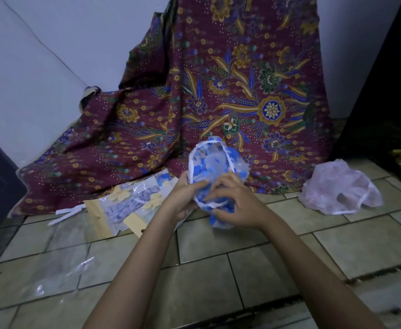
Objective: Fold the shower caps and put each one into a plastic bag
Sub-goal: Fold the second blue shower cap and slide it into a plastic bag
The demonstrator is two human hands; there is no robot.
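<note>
Head view, looking down at both hands. The left hand [183, 198] has its fingers [196, 186] curled round the near side of the blue shower cap [215, 165]. The right hand [238, 205] is pinching the cap's white elastic rim between thumb and fingertips [210, 198]. So both hands are gripping it, and the cap is up off the floor, puffed open above the fingers with the opening facing the camera.

Progress-wise I'd call it somewhere in the middle. This cap isn't folded yet; it looks like the gathering is only just starting. Just left of the fingers there's a little pile of filled bags [126, 205] with yellow card headers, so a few look done already. Well off to the right of the fingers a pink shower cap [339, 188] sits crumpled and unfolded, so that one's left to do too. Nearer the camera and to the left lies an empty clear plastic bag [57, 274], probably next in line for the blue one.

All of it is happening on a beige tiled floor [242, 269]. Beyond the fingers a maroon batik cloth [218, 91] hangs down and spills onto the tiles, with a plain white wall [40, 55] behind it and something dark [384, 91] on the far right. Lighting's pretty dim.
</note>
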